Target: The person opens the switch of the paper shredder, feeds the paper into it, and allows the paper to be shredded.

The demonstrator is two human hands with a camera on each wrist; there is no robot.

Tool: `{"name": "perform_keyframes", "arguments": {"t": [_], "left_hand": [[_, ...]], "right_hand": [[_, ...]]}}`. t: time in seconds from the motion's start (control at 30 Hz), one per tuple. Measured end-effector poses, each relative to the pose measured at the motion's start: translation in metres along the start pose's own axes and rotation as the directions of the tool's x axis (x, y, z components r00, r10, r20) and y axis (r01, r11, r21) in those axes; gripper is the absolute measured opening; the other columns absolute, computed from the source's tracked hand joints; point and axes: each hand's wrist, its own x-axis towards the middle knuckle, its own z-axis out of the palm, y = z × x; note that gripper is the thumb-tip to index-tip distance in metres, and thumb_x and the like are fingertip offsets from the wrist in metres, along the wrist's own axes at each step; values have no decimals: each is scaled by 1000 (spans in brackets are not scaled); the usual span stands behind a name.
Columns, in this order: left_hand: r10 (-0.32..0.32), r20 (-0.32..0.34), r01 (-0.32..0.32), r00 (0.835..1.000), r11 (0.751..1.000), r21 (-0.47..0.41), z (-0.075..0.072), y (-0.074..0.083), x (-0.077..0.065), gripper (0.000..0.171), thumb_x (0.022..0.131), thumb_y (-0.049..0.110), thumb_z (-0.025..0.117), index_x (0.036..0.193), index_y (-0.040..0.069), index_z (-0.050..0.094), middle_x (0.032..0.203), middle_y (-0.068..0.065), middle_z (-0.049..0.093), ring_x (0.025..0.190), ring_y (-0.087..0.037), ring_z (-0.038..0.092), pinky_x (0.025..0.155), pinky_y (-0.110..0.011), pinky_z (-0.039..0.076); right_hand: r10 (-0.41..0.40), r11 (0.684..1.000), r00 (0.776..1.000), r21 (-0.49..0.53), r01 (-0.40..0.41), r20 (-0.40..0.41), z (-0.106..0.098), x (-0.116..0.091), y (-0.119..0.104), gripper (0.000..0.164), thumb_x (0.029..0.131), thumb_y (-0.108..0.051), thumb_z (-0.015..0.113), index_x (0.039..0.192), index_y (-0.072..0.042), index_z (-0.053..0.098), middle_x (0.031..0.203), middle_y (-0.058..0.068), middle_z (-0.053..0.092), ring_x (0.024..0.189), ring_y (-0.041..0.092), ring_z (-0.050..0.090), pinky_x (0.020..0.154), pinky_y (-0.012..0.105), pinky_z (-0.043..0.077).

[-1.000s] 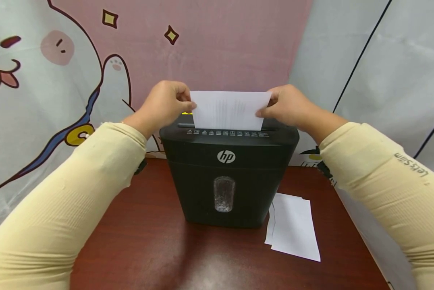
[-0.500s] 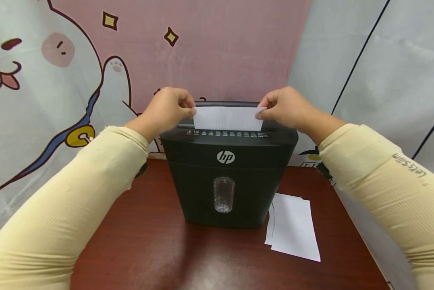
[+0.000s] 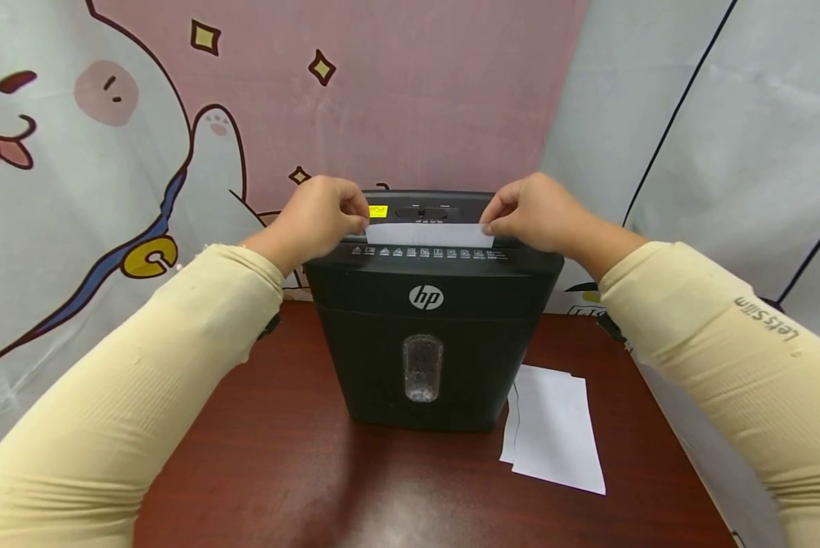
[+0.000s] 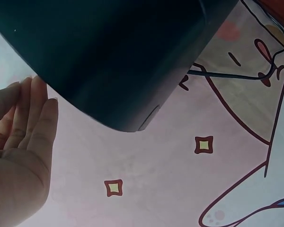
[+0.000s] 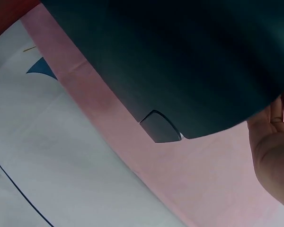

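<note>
A black hp paper shredder (image 3: 423, 304) stands upright on the table. Out of its top slot shows a low strip of a white sheet of paper (image 3: 429, 234), its lower part hidden inside. At the sheet's left top corner my left hand (image 3: 323, 217) pinches the edge between thumb and fingers. My right hand (image 3: 536, 211) does the same at the right top corner. Seen from the left wrist, the left hand (image 4: 26, 151) is beside the shredder body (image 4: 113, 61), whose edge hides the fingertips. The right wrist view has the right hand (image 5: 272, 151) partly behind the shredder.
Several white sheets (image 3: 553, 426) lie on the dark red table (image 3: 266, 472), right of the shredder. A small window (image 3: 423, 369) in the shredder's front shows paper bits. A patterned curtain (image 3: 437, 91) hangs close behind. A black cord (image 4: 236, 74) runs from the shredder.
The sheet has sunk deeper into the shredder's slot, leaving a thinner strip. Both hands have come down with it, and the shredder's top panel with a yellow label is now visible.
</note>
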Motion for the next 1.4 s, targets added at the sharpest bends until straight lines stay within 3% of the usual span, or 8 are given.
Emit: {"name": "perform_keyframes", "arguments": {"t": [0.23, 0.4, 0.7, 0.9, 1.17, 1.4], "left_hand": [[-5, -11, 5, 1000, 1000, 8, 0, 0, 0, 6, 94, 6, 61, 95, 3, 65, 96, -14, 66, 90, -26, 58, 78, -37, 48], [9, -26, -9, 1000, 1000, 19, 0, -2, -2, 6, 95, 6, 61, 95, 3, 65, 95, -14, 65, 88, -26, 58, 77, -37, 48], [52, -61, -48, 997, 996, 74, 4, -9, -8, 8, 95, 7, 60, 98, 2, 66, 99, -13, 65, 90, -27, 57, 82, -40, 49], [82, -90, -69, 993, 988, 141, 7, -14, -14, 8, 95, 7, 61, 100, 3, 65, 100, -13, 67, 90, -25, 59, 84, -40, 50], [96, -88, -76, 991, 975, 208, 9, -21, -22, 36, 92, 15, 66, 125, 2, 59, 126, -14, 59, 114, -30, 56, 99, -46, 45], [139, -102, -110, 985, 963, 246, 10, -27, -32, 46, 92, 25, 66, 131, 3, 55, 134, -14, 53, 124, -30, 49, 106, -47, 39]], "right_hand": [[-9, 999, 1000, -53, 9, 12, 3, -1, 4, 11, 92, -13, 65, 96, -6, 73, 97, 11, 71, 91, 25, 60, 76, 41, 47], [-22, 999, 1000, -37, 21, -15, 4, -1, 8, 11, 92, -10, 64, 97, -4, 73, 97, 11, 71, 92, 26, 59, 78, 41, 47], [-55, 997, 991, 41, 60, -126, 6, -7, 14, 13, 92, -10, 62, 99, -2, 70, 98, 14, 70, 91, 26, 61, 77, 38, 46], [-76, 994, 975, 67, 92, -207, 11, -16, 21, 15, 94, -9, 61, 103, -1, 68, 103, 17, 68, 94, 28, 62, 79, 42, 48], [-74, 993, 978, 73, 90, -196, 14, -24, 31, 31, 94, -12, 63, 122, -2, 62, 121, 20, 62, 112, 35, 57, 94, 50, 45], [-39, 992, 973, 109, 65, -227, 11, -31, 42, 43, 93, -20, 65, 132, -3, 55, 132, 20, 52, 121, 37, 49, 100, 52, 41]]}}
